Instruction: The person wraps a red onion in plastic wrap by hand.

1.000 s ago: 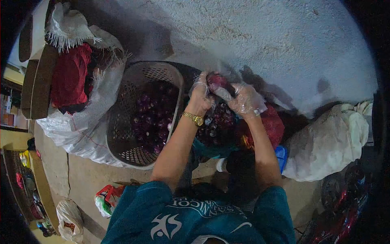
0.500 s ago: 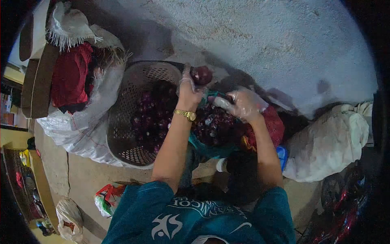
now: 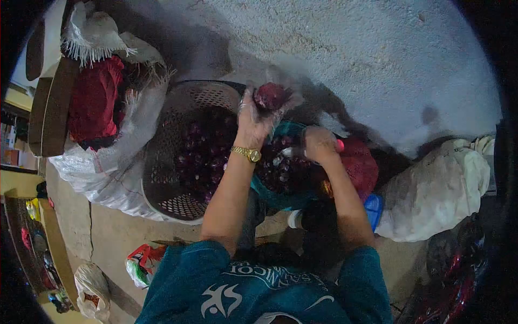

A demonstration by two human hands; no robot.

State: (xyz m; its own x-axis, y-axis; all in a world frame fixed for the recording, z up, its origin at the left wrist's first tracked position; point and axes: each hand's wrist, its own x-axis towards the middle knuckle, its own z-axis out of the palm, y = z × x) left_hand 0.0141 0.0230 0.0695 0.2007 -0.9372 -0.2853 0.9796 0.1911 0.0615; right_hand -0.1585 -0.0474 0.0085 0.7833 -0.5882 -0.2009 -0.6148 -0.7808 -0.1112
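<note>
My left hand (image 3: 258,116), in a clear plastic glove, holds up a red onion (image 3: 271,96) with the fingers curled round it. It is above the right rim of a grey perforated basket (image 3: 154,178) holding several dark red onions (image 3: 202,154). My right hand (image 3: 319,144), also gloved and blurred by motion, is closed over a teal tub (image 3: 264,197) of onions and loose skins (image 3: 283,170). A bright red end (image 3: 340,144) sticks out of the right fist; the rest of that object is hidden or smeared.
A white woven sack (image 3: 135,124) with a red mesh bag (image 3: 94,102) stands left of the basket. To the right are another red mesh bag (image 3: 359,167), a blue object (image 3: 373,210) and a large pale sack (image 3: 437,194). A rough wall (image 3: 345,48) rises behind.
My right hand has drawn down and away from the left hand, its fist turned over the tub. My left hand has opened further upward, with the onion now resting nearer the palm.
</note>
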